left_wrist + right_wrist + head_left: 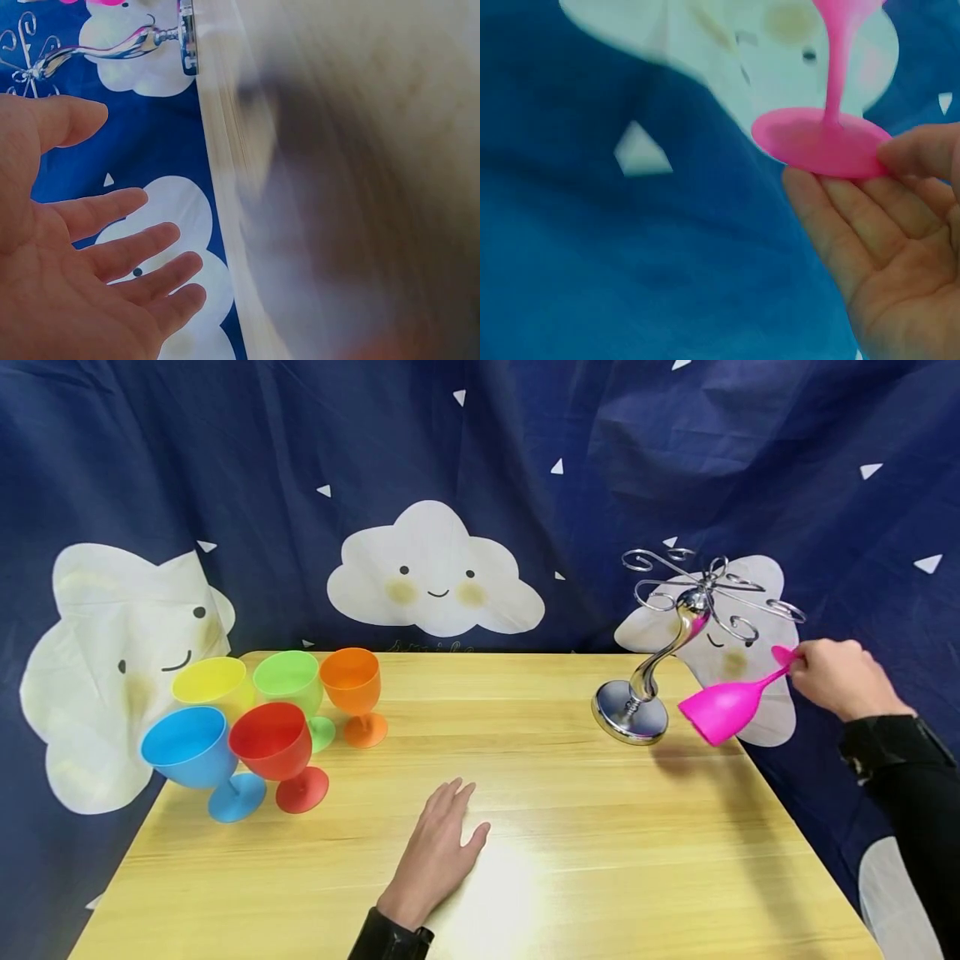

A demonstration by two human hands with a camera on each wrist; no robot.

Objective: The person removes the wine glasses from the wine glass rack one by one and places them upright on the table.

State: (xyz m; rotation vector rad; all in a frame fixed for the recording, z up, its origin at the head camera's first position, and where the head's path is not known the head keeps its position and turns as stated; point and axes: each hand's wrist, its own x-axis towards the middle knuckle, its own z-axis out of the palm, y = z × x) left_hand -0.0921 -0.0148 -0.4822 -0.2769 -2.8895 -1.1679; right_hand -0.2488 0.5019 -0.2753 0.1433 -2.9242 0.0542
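Observation:
My right hand (846,678) pinches a pink plastic goblet (723,708) by its round foot, with thumb above and fingers beneath in the right wrist view. The goblet hangs tilted over the table's right edge, its bowl pointing left and down. Just left of it stands a chrome goblet rack (636,712) with a curved stem and several curled wire arms at the top. Low over the table's middle is my left hand (433,852), fingers extended and thumb spread, holding nothing; its palm and fingers (142,247) show in the left wrist view.
At the table's left stand a blue goblet (187,747), a red goblet (272,742), a yellow goblet (217,681), a green goblet (291,681) and an orange goblet (352,681), all upright. Behind the wooden table (480,718) hangs a dark blue curtain (450,435) with white clouds.

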